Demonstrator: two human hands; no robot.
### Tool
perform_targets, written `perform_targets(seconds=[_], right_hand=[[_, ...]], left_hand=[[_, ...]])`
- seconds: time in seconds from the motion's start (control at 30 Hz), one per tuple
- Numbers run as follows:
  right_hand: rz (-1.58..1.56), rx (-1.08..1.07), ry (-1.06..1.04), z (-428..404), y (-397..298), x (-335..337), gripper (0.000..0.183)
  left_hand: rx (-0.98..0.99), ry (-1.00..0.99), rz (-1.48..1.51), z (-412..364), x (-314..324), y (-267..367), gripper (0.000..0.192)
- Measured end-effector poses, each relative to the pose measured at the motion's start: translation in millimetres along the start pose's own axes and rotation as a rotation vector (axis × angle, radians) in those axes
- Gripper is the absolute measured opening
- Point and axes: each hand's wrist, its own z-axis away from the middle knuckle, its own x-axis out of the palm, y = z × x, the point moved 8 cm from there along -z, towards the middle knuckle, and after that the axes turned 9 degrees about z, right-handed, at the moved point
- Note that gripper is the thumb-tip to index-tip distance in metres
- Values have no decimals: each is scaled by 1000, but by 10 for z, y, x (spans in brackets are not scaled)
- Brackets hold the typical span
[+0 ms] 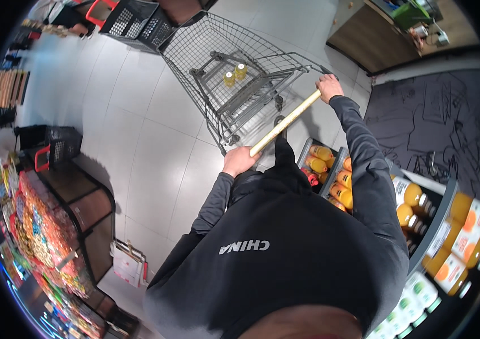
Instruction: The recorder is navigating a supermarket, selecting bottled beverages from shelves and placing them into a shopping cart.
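A metal wire shopping cart (240, 91) stands in front of me, with a long yellow push handle (285, 123). Wrapped around the handle's left end is my left hand (240, 161). My right hand (330, 87) grips its right end, close to the dark corner fitting. Two small bottles of yellow liquid with white caps, one (229, 79) beside the other (241, 71), stand upright inside the cart's outline; the wire mesh makes their exact level hard to tell. Both my sleeves are dark, and my black top bears pale lettering.
A shelf with juice bottles (473, 229) is close on my right. Further forward on that side is a wooden counter (375, 38). Black baskets (132, 21) with a red handle touch or nearly touch the cart's front left. Packaged goods (45, 229) fill a display at left, near another basket (65, 144).
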Motion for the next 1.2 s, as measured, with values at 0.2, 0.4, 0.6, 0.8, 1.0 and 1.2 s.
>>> perform_targets(seconds=[0.2,0.4,0.6,0.8,1.0,1.2], right_hand=[[-63,-99,251,-501,592,299,9],[-110,-173,396,-1048,1020,639,9],[-87,-237,411,-1571,1355,913,9],[-97,-300,401,-2150,1381,870,14],[-169,-351,516,-2574,1502,672,9],[-169,-489,482,-2848,1636,851,11]], left_hand=[[-96,139,64,-494,315,548,40],[-179,230,86,-1087,680,966,39],[-224,312,161,-1565,864,1395,38],[-256,391,189,-1869,634,1509,37],[-256,423,211,-2166,379,1595,41],[-321,492,243,-2506,572,1733,34]])
